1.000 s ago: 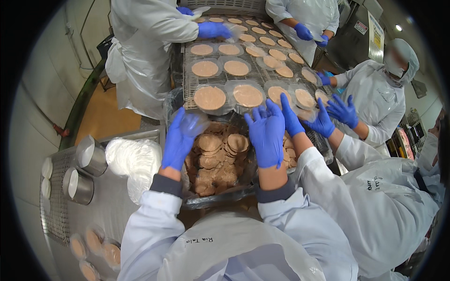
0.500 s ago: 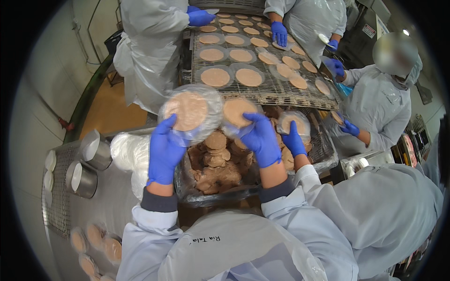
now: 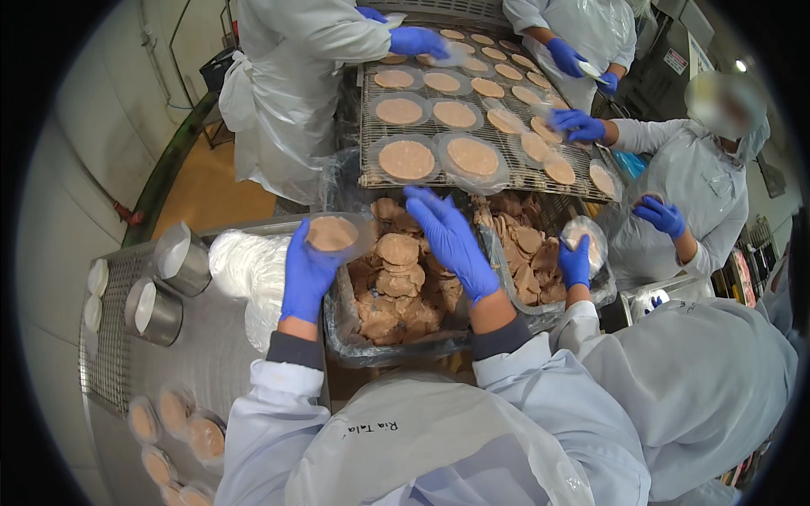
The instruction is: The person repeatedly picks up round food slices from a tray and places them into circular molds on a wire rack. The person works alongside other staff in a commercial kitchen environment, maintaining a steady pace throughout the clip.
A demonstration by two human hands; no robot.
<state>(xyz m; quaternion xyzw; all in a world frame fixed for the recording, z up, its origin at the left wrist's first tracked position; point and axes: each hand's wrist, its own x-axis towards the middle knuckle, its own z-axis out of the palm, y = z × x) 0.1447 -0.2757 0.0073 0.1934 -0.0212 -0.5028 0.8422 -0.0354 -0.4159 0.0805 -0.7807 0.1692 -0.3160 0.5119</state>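
Observation:
My left hand, in a blue glove, is closed on a round, flat pinkish patty lying on a disc of clear film. My right hand, gloved in blue too, holds nothing. Its fingers stretch toward the conveyor's near end, over a plastic-lined bin heaped with brown, crumpled flat pieces of meat. Just beyond those fingertips, two patties on film, a left one and a right one, lie on the wire-mesh conveyor.
Co-workers stand along both conveyor sides; one gloved hand reaches over it from the left, another from the right. A second meat bin adjoins mine. At left, a steel table bears metal pots, a plastic-wrapped bundle and several patties.
My right hand has let go of its patty and opened. A patty on film stays in my left hand, now lower. The co-worker at left now reaches farther over the conveyor. The view has shifted slightly.

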